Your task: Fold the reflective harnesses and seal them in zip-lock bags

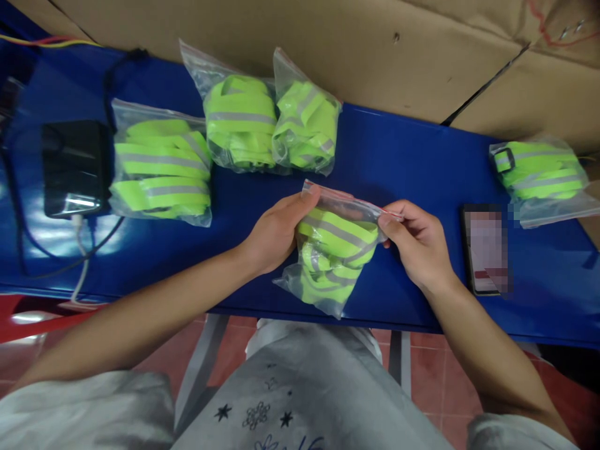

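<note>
Both of my hands hold a clear zip bag (334, 256) stuffed with neon-yellow reflective straps, just above the near edge of the blue table (403, 162). My left hand (276, 231) pinches the bag's left top corner and side. My right hand (417, 240) pinches the right end of the bag's sealing strip. The bag hangs tilted, its bottom pointing toward me.
Three filled bags of the same straps lie at the back: a left bag (159, 165), a middle bag (239, 122) and a bag beside it (307, 122). Another bag (541, 175) lies far right. A phone (485, 250) lies by my right hand. A black device (72, 165) with cables sits far left. Cardboard (375, 50) stands behind.
</note>
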Action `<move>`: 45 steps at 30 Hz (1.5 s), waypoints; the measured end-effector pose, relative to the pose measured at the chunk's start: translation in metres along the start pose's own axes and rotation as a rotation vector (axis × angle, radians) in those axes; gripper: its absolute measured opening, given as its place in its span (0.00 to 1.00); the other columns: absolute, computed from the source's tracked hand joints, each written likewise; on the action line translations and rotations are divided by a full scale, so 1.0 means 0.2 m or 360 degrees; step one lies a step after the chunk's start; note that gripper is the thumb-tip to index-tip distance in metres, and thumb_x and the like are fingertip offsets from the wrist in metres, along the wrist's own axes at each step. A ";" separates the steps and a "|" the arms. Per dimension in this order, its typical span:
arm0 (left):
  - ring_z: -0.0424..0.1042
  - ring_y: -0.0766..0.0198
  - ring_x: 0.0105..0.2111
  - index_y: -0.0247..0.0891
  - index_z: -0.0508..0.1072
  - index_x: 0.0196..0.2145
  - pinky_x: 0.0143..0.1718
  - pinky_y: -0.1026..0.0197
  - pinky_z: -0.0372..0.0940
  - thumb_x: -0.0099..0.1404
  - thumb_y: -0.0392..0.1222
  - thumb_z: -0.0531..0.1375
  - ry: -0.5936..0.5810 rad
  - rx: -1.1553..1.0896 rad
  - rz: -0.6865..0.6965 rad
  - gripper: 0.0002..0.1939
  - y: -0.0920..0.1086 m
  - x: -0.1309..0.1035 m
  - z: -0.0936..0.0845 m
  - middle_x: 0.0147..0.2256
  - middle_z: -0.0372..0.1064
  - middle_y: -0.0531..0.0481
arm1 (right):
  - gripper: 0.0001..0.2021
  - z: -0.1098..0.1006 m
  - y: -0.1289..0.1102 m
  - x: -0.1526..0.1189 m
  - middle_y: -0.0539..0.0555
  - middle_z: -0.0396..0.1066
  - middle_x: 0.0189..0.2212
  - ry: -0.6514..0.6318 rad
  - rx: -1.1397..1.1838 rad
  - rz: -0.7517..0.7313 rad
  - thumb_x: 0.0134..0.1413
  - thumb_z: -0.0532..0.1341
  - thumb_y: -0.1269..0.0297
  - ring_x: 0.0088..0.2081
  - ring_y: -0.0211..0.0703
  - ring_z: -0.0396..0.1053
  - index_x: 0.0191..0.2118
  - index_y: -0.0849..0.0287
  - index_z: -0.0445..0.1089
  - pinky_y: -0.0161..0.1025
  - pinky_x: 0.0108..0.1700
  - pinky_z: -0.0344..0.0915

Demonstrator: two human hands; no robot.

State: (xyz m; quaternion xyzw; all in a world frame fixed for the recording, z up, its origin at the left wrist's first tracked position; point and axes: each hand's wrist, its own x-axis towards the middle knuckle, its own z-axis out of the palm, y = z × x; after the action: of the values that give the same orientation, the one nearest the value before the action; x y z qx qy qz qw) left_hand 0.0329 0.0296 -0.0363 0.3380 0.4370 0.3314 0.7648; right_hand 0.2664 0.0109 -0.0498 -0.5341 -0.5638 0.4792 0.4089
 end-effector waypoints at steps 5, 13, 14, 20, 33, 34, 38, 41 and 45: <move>0.79 0.49 0.55 0.41 0.80 0.52 0.57 0.53 0.74 0.75 0.59 0.57 -0.0065 0.0078 -0.0023 0.22 0.00 0.00 -0.01 0.52 0.82 0.48 | 0.15 0.00 0.00 0.01 0.46 0.67 0.23 0.0044 -0.0032 -0.0029 0.60 0.70 0.53 0.25 0.34 0.62 0.30 0.56 0.71 0.34 0.28 0.58; 0.82 0.51 0.50 0.40 0.83 0.50 0.52 0.56 0.76 0.71 0.58 0.64 -0.0117 0.0024 -0.0034 0.21 -0.02 0.00 -0.01 0.48 0.83 0.46 | 0.10 0.02 0.01 0.01 0.46 0.66 0.21 -0.0009 -0.0051 0.0047 0.62 0.66 0.60 0.24 0.34 0.63 0.30 0.56 0.71 0.34 0.28 0.59; 0.83 0.51 0.49 0.39 0.83 0.49 0.51 0.57 0.76 0.69 0.57 0.66 -0.0113 0.0024 -0.0033 0.21 -0.02 0.01 -0.01 0.47 0.83 0.46 | 0.11 0.02 0.01 0.01 0.46 0.66 0.21 -0.0013 -0.0052 0.0060 0.63 0.66 0.59 0.24 0.34 0.63 0.30 0.56 0.71 0.34 0.27 0.59; 0.83 0.56 0.41 0.38 0.85 0.49 0.43 0.60 0.77 0.65 0.54 0.71 -0.0103 -0.0037 -0.0099 0.20 -0.04 0.02 -0.02 0.45 0.84 0.44 | 0.13 0.03 0.02 0.01 0.45 0.65 0.22 0.0029 -0.0060 -0.0009 0.60 0.68 0.56 0.25 0.34 0.61 0.29 0.55 0.69 0.35 0.28 0.59; 0.82 0.60 0.36 0.39 0.86 0.46 0.37 0.64 0.74 0.63 0.52 0.73 -0.0178 -0.0010 -0.0127 0.17 -0.05 0.00 0.00 0.39 0.84 0.48 | 0.08 0.03 -0.02 0.01 0.45 0.65 0.22 -0.0042 -0.0129 0.0009 0.60 0.66 0.63 0.23 0.31 0.58 0.30 0.57 0.71 0.33 0.25 0.52; 0.82 0.60 0.36 0.39 0.86 0.46 0.37 0.65 0.74 0.64 0.52 0.72 -0.0180 -0.0009 -0.0123 0.17 -0.05 0.00 0.00 0.38 0.84 0.48 | 0.08 0.03 -0.02 0.01 0.45 0.65 0.22 -0.0035 -0.0127 0.0005 0.59 0.66 0.64 0.23 0.31 0.58 0.30 0.57 0.70 0.33 0.25 0.52; 0.81 0.63 0.34 0.40 0.86 0.46 0.36 0.67 0.73 0.65 0.50 0.72 -0.0205 -0.0037 -0.0117 0.15 -0.06 0.01 -0.01 0.38 0.84 0.49 | 0.08 0.03 -0.02 0.00 0.45 0.65 0.22 -0.0078 -0.0137 -0.0005 0.61 0.65 0.64 0.22 0.30 0.57 0.31 0.58 0.70 0.33 0.24 0.50; 0.81 0.65 0.33 0.40 0.86 0.45 0.34 0.68 0.73 0.67 0.51 0.71 -0.0207 -0.0049 -0.0102 0.14 -0.06 0.01 -0.01 0.36 0.84 0.49 | 0.09 0.03 -0.01 -0.02 0.45 0.64 0.22 -0.0115 -0.0255 -0.0061 0.66 0.64 0.63 0.22 0.30 0.56 0.33 0.58 0.70 0.33 0.24 0.49; 0.80 0.67 0.31 0.40 0.86 0.45 0.33 0.70 0.72 0.68 0.50 0.70 -0.0215 -0.0071 -0.0114 0.13 -0.06 0.01 -0.01 0.35 0.83 0.50 | 0.08 0.01 0.01 -0.03 0.45 0.64 0.24 -0.0150 -0.0397 -0.0167 0.69 0.62 0.62 0.24 0.29 0.57 0.37 0.58 0.70 0.33 0.25 0.51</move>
State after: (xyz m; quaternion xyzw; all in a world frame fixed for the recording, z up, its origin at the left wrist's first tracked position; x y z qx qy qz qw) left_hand 0.0345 0.0257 -0.0479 0.3266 0.3889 0.2900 0.8112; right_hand 0.2646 0.0037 -0.0514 -0.5276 -0.6647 0.4079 0.3369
